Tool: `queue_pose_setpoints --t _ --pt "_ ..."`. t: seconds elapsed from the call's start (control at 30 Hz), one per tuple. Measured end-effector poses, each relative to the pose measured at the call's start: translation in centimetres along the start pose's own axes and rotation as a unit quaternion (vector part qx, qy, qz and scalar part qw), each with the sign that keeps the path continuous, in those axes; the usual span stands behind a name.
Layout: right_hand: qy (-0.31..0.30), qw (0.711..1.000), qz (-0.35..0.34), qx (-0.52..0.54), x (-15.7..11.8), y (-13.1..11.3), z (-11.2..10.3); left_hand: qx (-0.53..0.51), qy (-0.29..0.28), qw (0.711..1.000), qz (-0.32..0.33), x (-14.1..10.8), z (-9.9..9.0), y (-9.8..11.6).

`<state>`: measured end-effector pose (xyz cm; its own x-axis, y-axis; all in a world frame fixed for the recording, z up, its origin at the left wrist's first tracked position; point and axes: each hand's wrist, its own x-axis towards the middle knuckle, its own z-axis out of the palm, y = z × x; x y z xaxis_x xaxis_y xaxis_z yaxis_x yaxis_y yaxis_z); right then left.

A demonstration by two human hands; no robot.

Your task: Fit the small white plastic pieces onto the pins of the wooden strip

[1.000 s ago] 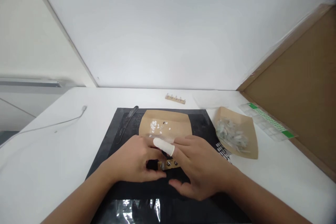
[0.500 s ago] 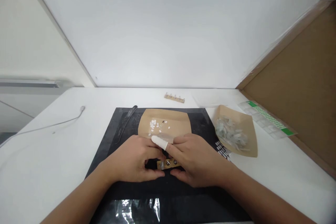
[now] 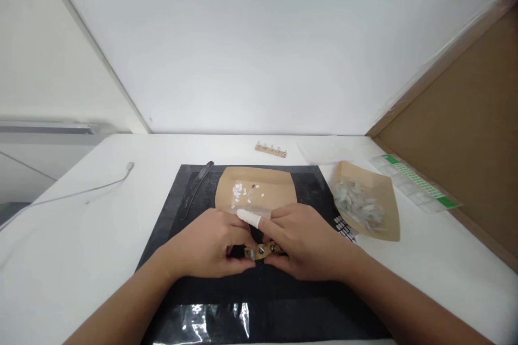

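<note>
My left hand (image 3: 212,243) pinches the left end of a short tan strip (image 3: 256,255) carrying several shiny metal studs. A small translucent piece (image 3: 251,254) shows on the leftmost stud, beside my left fingertips. My right hand (image 3: 309,242) grips the right end of the strip between thumb and fingers, hiding that end. One of its fingers wears a white finger cot (image 3: 248,218) and reaches out over the near edge of a brown paper tray (image 3: 279,178). Inside that tray lie several small white pieces (image 3: 237,190) and a few darker bits.
A black mat (image 3: 194,291) lies under my hands, with a dark curved file (image 3: 197,188) on it. At right are a paper tray (image 3: 390,199) of translucent pieces, white tabs (image 3: 345,228) and a clear compartment box (image 3: 421,183). Behind sits another studded strip (image 3: 271,150). A cable (image 3: 101,187) crosses left.
The right end of the strip has tilted up slightly, and my right thumb has moved closer to it. Both hands keep their hold. The whole view has shifted a little.
</note>
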<state>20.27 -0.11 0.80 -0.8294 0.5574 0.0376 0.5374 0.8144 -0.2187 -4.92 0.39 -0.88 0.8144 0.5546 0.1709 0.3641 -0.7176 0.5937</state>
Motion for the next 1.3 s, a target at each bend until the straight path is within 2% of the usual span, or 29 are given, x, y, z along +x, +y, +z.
queue_pose_setpoints --t 0.6,1.07,1.3 --pt "-0.008 1.0 0.004 -0.001 -0.08 0.01 -0.07 -0.047 -0.001 0.999 -0.023 -0.05 -0.44 0.17" --pt "-0.008 1.0 0.013 0.002 -0.13 0.02 0.01 -0.08 -0.012 0.997 -0.003 -0.3 -0.31 -0.39" --pt "-0.016 1.0 0.018 0.001 -0.06 -0.06 -0.17 -0.089 -0.033 0.995 -0.031 -0.3 -0.41 -0.26"
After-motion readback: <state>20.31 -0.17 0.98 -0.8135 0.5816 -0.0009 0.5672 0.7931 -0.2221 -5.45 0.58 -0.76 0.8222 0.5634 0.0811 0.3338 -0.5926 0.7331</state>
